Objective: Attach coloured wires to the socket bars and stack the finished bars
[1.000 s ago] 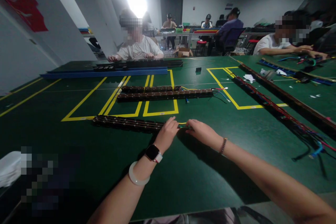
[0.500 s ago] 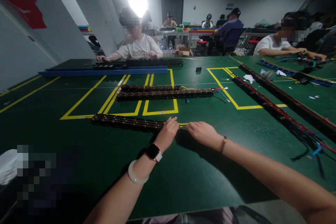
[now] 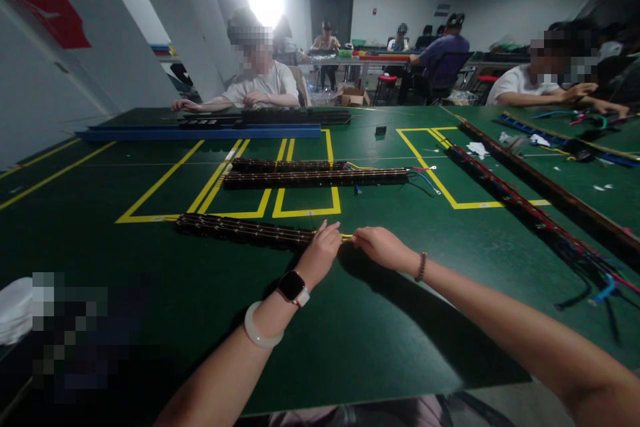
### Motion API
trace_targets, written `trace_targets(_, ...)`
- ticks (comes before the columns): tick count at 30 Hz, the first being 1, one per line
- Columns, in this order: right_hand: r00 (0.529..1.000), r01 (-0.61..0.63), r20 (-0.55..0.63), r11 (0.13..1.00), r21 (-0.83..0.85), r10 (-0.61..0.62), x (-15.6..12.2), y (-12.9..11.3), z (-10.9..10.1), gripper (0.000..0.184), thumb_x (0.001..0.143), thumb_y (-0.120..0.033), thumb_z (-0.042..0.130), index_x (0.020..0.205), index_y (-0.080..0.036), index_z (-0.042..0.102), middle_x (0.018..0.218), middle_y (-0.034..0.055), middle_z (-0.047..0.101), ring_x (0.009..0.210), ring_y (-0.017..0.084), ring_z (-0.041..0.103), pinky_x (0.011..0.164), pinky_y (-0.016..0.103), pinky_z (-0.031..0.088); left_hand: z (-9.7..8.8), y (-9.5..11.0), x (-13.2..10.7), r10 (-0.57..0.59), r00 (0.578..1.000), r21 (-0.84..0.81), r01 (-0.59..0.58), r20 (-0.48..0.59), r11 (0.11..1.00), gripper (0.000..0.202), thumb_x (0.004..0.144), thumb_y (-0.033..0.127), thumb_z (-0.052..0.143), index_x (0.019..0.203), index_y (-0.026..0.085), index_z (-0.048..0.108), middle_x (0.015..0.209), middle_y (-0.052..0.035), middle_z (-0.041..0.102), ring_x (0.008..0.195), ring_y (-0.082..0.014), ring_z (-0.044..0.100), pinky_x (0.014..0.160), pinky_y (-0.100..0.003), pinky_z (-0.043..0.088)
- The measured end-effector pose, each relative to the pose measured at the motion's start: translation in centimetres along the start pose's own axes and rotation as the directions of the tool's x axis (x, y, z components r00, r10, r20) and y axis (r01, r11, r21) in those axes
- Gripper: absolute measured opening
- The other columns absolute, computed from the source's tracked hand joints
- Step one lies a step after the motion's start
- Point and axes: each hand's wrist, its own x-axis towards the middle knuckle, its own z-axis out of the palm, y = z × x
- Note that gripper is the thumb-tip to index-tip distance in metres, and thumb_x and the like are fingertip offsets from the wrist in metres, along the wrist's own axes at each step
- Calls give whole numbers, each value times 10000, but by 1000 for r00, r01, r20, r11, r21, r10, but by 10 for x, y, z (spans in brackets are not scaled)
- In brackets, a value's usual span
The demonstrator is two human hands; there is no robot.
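Note:
A long dark strip with thin copper-coloured lines (image 3: 245, 230) lies on the green table, slanting slightly down toward the right. My left hand (image 3: 321, 247) is closed over its right end, with a watch and a pale bangle on that arm. Short yellow wires (image 3: 346, 237) come out of this end. My right hand (image 3: 381, 247), just to the right, pinches their tips between thumb and fingers. The strip's end and my left fingertips are partly hidden behind the left hand.
Two similar strips (image 3: 315, 177) lie beyond, inside yellow tape outlines. A blue channel (image 3: 200, 133) runs along the far edge. Long wired strips (image 3: 520, 197) with loose cables stretch along the right. Across the table sit a person (image 3: 265, 83) and another person (image 3: 520, 83) at right.
My right hand has shifted slightly left, closer to the left hand, still at the yellow wires. The left hand stays on the strip. The view has shifted slightly.

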Motion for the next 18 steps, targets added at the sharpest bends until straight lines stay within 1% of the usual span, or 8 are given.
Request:
trace_targets(5, 996, -87, 32, 966, 244, 82, 5, 4, 4, 299, 924, -252, 413, 753, -142, 632, 720, 37, 636, 642, 120, 545, 611, 214, 354, 1, 0, 0, -2, 1000, -5, 2, 5, 1000, 196, 901, 70, 386, 905, 104, 579, 945, -93, 650, 1187, -225, 527, 1061, -495, 376)
trace_targets(7, 988, -149, 82, 939, 309, 130, 7, 3, 4, 315, 923, -274, 412, 750, -131, 634, 640, 13, 585, 570, 104, 493, 566, 211, 338, 0, 1, 1, -3, 1000, -10, 3, 12, 1000, 200, 897, 61, 387, 905, 100, 584, 950, -99, 652, 1189, -228, 527, 1063, -500, 372)
trace_targets(10, 951, -291, 217, 868, 402, 218, 7, 1, 5, 385, 946, -348, 354, 835, -118, 641, 521, -36, 462, 449, 85, 381, 473, 209, 290, -4, 0, 2, -18, 1000, -42, 18, 8, 999, 196, 891, 66, 405, 915, 112, 594, 957, -97, 660, 1207, -233, 513, 1058, -528, 369)
trace_targets(11, 949, -295, 234, 862, 412, 213, 6, 0, 5, 394, 950, -364, 345, 859, -119, 641, 526, -38, 461, 447, 83, 381, 469, 208, 292, -6, 0, 2, -32, 999, -59, 32, -1, 998, 182, 887, 77, 425, 931, 118, 597, 973, -97, 660, 1213, -237, 508, 1057, -538, 366)
trace_targets(12, 958, -263, 218, 876, 405, 187, 4, -1, 6, 373, 947, -370, 363, 888, -125, 637, 559, -31, 491, 472, 85, 411, 484, 206, 310, -8, -1, 1, -52, 999, -79, 50, -12, 996, 163, 880, 92, 455, 954, 121, 597, 997, -99, 658, 1218, -242, 504, 1057, -543, 366)
trace_targets(14, 988, -138, 105, 944, 301, 111, 0, -2, 8, 262, 911, -360, 473, 958, -146, 618, 704, 2, 580, 591, 102, 500, 551, 208, 356, -12, -2, 0, -100, 994, -130, 95, -36, 987, 163, 855, 122, 520, 1002, 123, 591, 1059, -110, 645, 1224, -250, 496, 1050, -533, 386)
trace_targets(16, 999, -41, -18, 996, 82, 43, -5, -1, 10, 216, 873, -316, 562, 1029, -167, 580, 879, 39, 618, 715, 123, 548, 611, 218, 377, -14, -3, -2, -140, 989, -179, 128, -54, 975, 169, 838, 134, 553, 1002, 130, 592, 1088, -112, 636, 1217, -248, 501, 1037, -515, 412)
trace_targets(18, 997, 2, -71, 986, -165, -14, -9, -1, 12, 173, 894, -272, 537, 1030, -169, 565, 933, 61, 612, 754, 136, 558, 627, 228, 375, -15, -4, -4, -158, 985, -215, 140, -73, 967, 123, 841, 127, 544, 946, 144, 607, 1065, -99, 645, 1197, -238, 518, 1028, -510, 426)
